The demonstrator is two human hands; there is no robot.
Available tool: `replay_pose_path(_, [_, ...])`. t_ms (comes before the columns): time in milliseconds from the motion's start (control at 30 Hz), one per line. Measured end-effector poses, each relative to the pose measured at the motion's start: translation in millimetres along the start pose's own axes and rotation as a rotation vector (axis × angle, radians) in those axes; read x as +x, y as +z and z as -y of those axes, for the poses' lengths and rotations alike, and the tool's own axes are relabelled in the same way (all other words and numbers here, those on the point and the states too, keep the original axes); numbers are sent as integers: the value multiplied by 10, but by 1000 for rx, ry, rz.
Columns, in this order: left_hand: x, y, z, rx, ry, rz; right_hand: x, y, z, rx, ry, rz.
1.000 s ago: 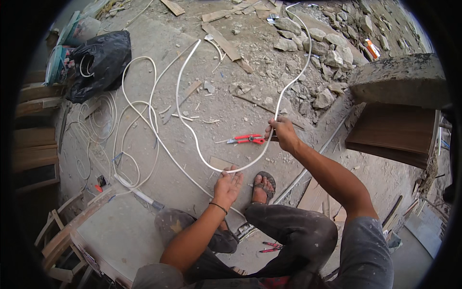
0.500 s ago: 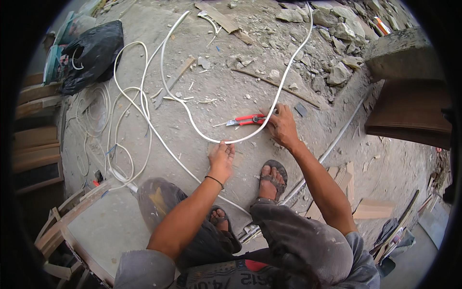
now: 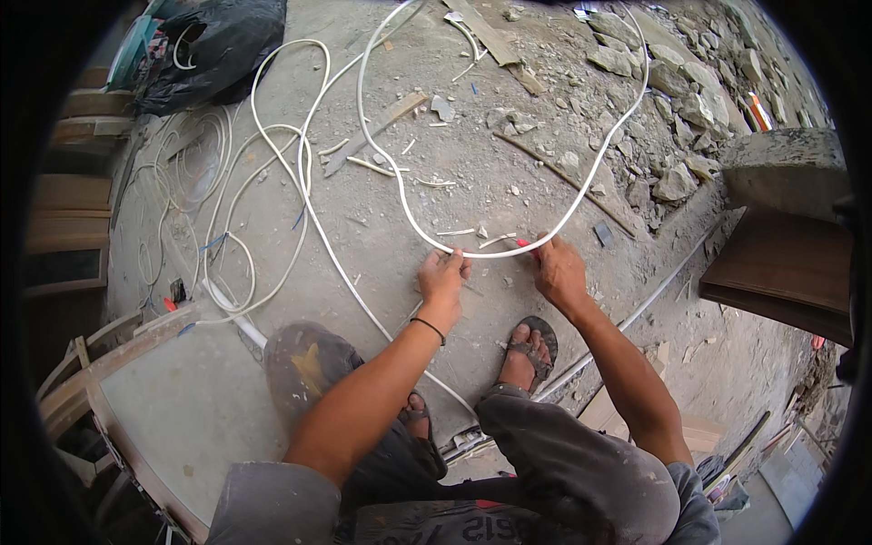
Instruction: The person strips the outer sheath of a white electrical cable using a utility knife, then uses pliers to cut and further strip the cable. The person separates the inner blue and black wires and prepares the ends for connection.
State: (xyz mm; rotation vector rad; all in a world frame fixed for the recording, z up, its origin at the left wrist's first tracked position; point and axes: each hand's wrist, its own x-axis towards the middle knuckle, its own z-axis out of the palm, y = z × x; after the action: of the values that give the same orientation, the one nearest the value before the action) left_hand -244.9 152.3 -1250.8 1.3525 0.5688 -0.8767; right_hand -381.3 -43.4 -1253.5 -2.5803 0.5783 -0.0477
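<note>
Left grip (image 3: 442, 277) pinches cable (image 3: 495, 255) | right grip (image 3: 561, 277) holds red tool (image 3: 523, 243) (mostly hidden) | dusty ground (image 3: 386, 250), rubble (image 3: 677, 182)

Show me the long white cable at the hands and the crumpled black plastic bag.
Long white cable (image 3: 495, 255): head view, lowest part of its curve.
Crumpled black plastic bag (image 3: 232, 56): head view, middle of its visible side.

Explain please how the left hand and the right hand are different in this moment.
The left hand pinches the white cable, whereas the right hand has a red object, mostly hidden, at its fingers. The left hand has a dark band at its wrist; no band shows at the right hand's wrist. Both hands are ungloved and close to the bottom of the cable's bend.
</note>
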Motion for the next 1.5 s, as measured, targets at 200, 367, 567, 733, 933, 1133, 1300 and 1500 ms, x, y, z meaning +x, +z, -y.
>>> replay_pose_path(200, [65,-77,95,125,-55,70,-862,-562,-47,40,379,169])
replay_pose_path(367, [-97,17,294,343,-206,222,-750,-505,179,290,204,-60])
replay_pose_path(567, [-244,113,165,743,-14,202,-508,-158,180,173,248,33])
replay_pose_path(733, [-94,20,-158,706,399,128,-491,-90,235,141,273,12])
replay_pose_path(933, [325,139,-559,505,250,432,-51,84,288,75,541,-64])
replay_pose_path(1133, [817,310,-804,942,591,352,197,131,348,166,538,73])
replay_pose_path(1300, [1037,326,-760,1142,642,262,358,-130,287,203,210,73])
replay_pose_path(1500, [1057,351,-740,1176,683,220,714,-61,412,112,2,214])
